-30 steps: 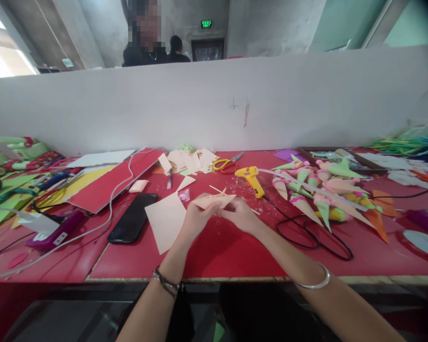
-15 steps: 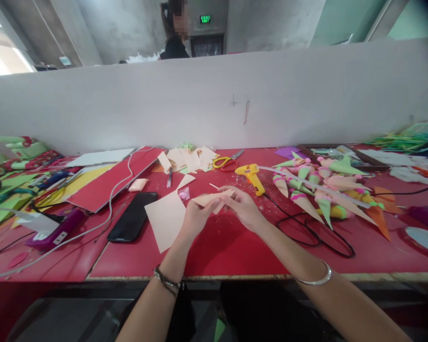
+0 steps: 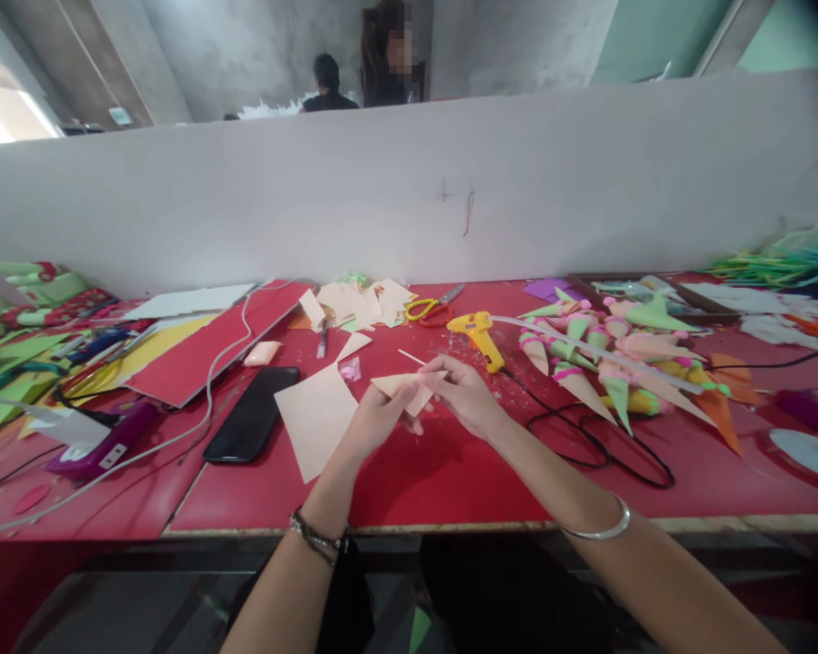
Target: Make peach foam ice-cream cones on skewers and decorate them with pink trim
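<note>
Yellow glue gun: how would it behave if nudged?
The yellow glue gun probably won't roll, lying on its side with an angled handle. Its black cord, lying in loops, may drag. The long translucent stick at its back could disturb the cones.

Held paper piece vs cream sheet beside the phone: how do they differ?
The held piece is in the left hand and right hand; the cream sheet lies on the red table. The held piece, partly hidden, looks smaller than the cream sheet. Both are pale cream.
</note>
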`<state>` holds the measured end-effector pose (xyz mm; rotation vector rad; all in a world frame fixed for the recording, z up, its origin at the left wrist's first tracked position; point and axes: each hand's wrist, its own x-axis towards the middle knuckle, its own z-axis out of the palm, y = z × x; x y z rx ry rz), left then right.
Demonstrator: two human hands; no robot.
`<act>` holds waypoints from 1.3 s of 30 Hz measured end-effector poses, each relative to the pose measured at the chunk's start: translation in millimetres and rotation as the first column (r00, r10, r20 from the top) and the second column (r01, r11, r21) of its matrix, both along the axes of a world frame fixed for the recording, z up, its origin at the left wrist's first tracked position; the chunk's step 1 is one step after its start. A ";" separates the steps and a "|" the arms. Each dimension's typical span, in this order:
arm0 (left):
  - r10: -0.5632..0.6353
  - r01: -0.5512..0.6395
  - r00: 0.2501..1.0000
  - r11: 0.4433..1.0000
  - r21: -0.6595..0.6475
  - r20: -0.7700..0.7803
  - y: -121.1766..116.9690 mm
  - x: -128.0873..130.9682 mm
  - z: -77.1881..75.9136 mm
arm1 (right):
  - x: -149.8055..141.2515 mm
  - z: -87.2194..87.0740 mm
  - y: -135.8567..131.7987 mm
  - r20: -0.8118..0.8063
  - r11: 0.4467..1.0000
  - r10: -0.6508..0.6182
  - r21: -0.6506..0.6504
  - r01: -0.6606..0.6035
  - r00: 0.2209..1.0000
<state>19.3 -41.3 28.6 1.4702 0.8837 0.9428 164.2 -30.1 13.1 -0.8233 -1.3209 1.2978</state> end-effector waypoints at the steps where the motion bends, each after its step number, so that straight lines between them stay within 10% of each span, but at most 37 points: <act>1: 0.028 -0.028 0.999 1.000 0.000 -0.023 0.5 0.0 -0.5 | -0.1 -0.2 0.6 0.021 0.999 -0.044 0.021 0.044 0.999; 6: 0.195 -0.197 0.974 0.980 -0.005 -0.113 3.0 0.7 -0.6 | -0.9 1.8 2.4 0.064 0.984 -0.178 0.034 0.176 0.982; 12: 0.337 -0.299 0.916 0.935 0.193 -0.218 4.5 -6.9 -1.0 | 5.1 5.5 2.5 0.153 1.000 -0.012 -0.012 0.014 0.988; 20: 0.135 -0.055 0.922 0.974 0.221 -0.363 -0.6 -14.6 -3.4 | 8.3 1.2 2.4 0.357 0.991 0.086 0.066 -0.117 0.930; 32: 0.262 -0.117 0.873 0.932 0.343 -0.412 -0.2 -15.2 -1.1 | 7.4 -0.8 3.7 0.378 0.986 -0.098 0.162 0.038 0.921; 39: 0.267 -0.162 0.899 0.939 0.302 -0.348 3.3 -23.1 4.1 | 9.8 10.8 -7.8 0.444 0.931 0.137 0.248 -0.269 0.886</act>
